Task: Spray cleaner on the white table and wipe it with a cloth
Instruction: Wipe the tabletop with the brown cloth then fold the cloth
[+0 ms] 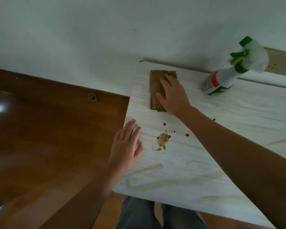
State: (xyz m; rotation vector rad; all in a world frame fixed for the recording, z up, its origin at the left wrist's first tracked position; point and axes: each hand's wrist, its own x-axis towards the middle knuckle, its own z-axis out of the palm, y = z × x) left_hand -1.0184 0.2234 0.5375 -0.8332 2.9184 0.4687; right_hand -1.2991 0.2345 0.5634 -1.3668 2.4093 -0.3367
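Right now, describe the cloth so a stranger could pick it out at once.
Start at the white table and go to its far left corner by the wall. The cloth lies flat there under the right hand. It is the only brown rectangle, much larger than the brown spill nearer you.

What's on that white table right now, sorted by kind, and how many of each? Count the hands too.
Spray bottles: 1, the spray bottle standing near the wall.
Cloths: 1, the brown cloth under the right hand.
Hands: 2, the right hand and the left hand, flat at the table edge.
Big brown spills: 1, the brown spill.
Total: 5
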